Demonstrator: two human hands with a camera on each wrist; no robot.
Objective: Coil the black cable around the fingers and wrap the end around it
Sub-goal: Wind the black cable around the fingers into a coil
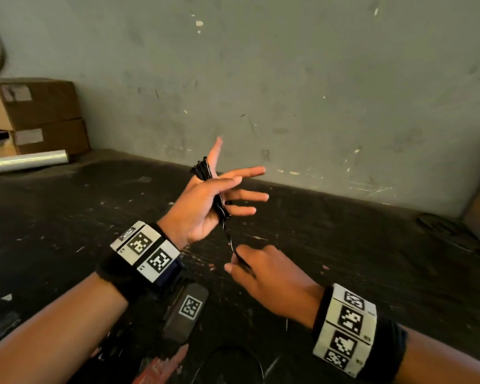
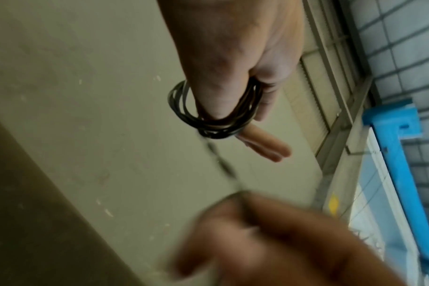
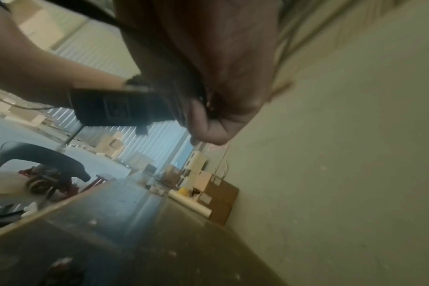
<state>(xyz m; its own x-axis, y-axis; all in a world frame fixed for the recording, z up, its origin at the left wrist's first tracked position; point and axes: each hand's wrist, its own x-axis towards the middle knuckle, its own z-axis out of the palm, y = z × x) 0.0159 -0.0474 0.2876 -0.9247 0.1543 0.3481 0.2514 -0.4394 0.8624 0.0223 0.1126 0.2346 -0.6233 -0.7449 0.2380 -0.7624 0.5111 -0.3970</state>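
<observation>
Right hand (image 1: 263,273), low and nearest, pinches the free end of the thin black cable (image 1: 227,234) between thumb and fingers. Left hand (image 1: 205,200) raised above the scuffed dark desk (image 1: 344,273), fingers spread straight, not gripping. Cable is coiled in several loops (image 2: 208,120) around the left fingers, from index down to little finger; one strand runs taut from coil down to the right hand. Brown cardboard boxes (image 1: 39,115) stacked far left against the grey wall (image 1: 316,79).
</observation>
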